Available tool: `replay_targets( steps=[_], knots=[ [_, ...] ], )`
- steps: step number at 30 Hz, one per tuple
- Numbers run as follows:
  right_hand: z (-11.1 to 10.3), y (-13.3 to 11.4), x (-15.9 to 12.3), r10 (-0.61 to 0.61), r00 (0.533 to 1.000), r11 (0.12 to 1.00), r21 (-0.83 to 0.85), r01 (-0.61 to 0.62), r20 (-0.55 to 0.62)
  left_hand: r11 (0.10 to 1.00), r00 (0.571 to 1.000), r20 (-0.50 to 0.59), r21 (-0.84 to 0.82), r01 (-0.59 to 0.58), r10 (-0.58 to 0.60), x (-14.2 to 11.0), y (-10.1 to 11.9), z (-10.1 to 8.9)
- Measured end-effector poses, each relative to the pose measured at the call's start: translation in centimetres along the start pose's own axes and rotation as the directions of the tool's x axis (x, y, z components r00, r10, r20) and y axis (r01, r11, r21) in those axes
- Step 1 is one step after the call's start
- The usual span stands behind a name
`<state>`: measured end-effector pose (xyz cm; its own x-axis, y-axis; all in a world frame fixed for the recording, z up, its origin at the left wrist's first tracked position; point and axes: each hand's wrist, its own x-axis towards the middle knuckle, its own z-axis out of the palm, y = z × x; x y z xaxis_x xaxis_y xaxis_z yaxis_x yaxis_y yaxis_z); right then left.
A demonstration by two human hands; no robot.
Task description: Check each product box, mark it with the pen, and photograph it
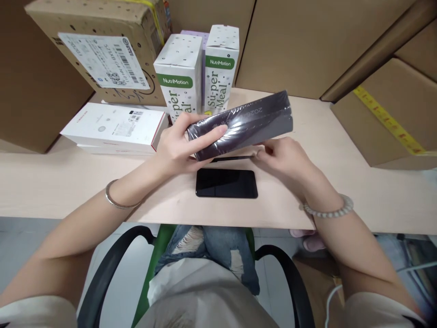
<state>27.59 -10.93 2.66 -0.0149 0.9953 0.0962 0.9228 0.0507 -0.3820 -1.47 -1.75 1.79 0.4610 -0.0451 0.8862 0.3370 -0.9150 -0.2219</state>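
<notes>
A dark, flat box (246,120) wrapped in shiny clear film is held tilted above the table, its right end higher. My left hand (182,146) grips its left end, with fingers over the face and the thumb side below. My right hand (285,157) is closed below the box's right half, fingertips curled; what they pinch is hidden. A thin black stick-like thing (234,158) runs between both hands just under the box and ends at the right fingertips. Nearer to me, a black smartphone (226,183) lies flat on the table, screen dark.
White flat boxes (112,125) are stacked at left, before a large labelled carton (102,50). White and green NutriMotion cartons (180,64) stand behind my left hand. A cardboard box with yellow tape (392,118) sits at right. Chair armrests (287,273) flank me below the table edge.
</notes>
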Motion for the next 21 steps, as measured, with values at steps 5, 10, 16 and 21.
replay_targets(
  steps=[5, 10, 16, 21],
  knots=[
    [1.3, -1.2, -0.4, -0.246, 0.956, 0.923, -0.263, 0.282, 0.161, 0.998, 0.997, 0.063, 0.034, -0.052, 0.050, -0.2, -0.3, 0.3],
    [1.8, -1.0, 0.1, -0.394, 0.909, 0.803, -0.430, 0.413, 0.136, 0.999, 0.980, 0.197, -0.001, -0.040, 0.039, -0.9, -0.3, 0.5],
    [-0.1, -1.6, -1.1, -0.490, 0.870, 0.859, -0.202, 0.471, -0.052, 0.996, 0.973, 0.221, -0.046, 0.070, -0.058, -1.3, -0.7, 0.5],
    [0.1, -1.3, -2.5, -0.526, 0.753, 0.794, 0.090, 0.601, -0.395, 1.000, 0.981, 0.194, -0.006, 0.009, -0.008, -0.8, -0.3, 0.4]
  ],
)
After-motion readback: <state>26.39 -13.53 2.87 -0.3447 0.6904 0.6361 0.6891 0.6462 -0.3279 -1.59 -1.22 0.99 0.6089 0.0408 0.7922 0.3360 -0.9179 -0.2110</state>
